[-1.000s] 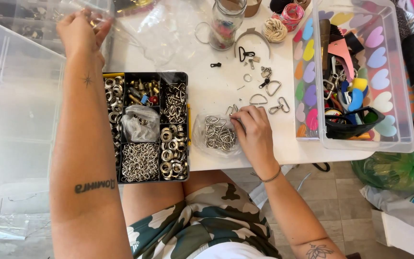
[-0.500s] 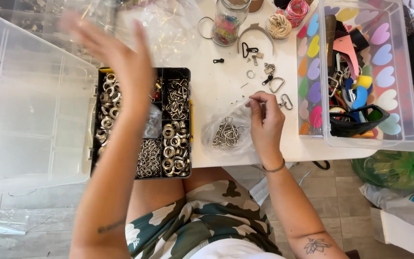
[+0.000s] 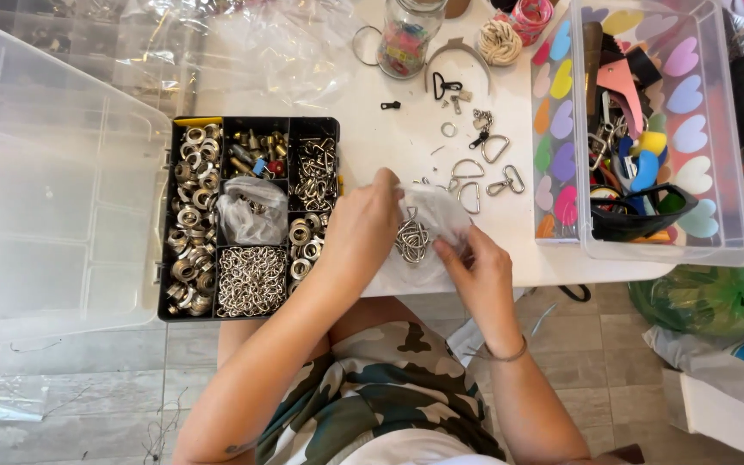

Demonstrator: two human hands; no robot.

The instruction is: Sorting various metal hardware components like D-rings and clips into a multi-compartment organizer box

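2 hands meet over a small clear plastic bag (image 3: pixel 428 245) of metal rings (image 3: pixel 412 239) at the near edge of the white bench (image 3: pixel 389 138). The left hand (image 3: pixel 362 234) pinches the bag's upper left edge, fingers closed on the film; the right hand (image 3: pixel 475 274) has thumb and fingers closed on the lower right side of the same bag. The bag lies on the bench, just right of the black compartment organiser (image 3: pixel 251 215).

The film looks thin, soft and slippery, so it will crumple and slide rather than hold a shape. The rings inside form a dense, stiff cluster that likely gives the bag most of its weight and will shift as it tilts. Holding at the open edge, as both hands do, seems best; a hold lower down would probably let the rings spill out.

The organiser holds washers, eyelets, chain and another small bag in separate compartments, and its clear lid (image 3: pixel 53 189) lies open to the left. Loose D-rings and swivel clasps (image 3: pixel 484 176) lie beyond the bag, a glass jar (image 3: pixel 406 39) stands farther back, and a clear bin with heart shapes (image 3: pixel 647 129) sits to the right.
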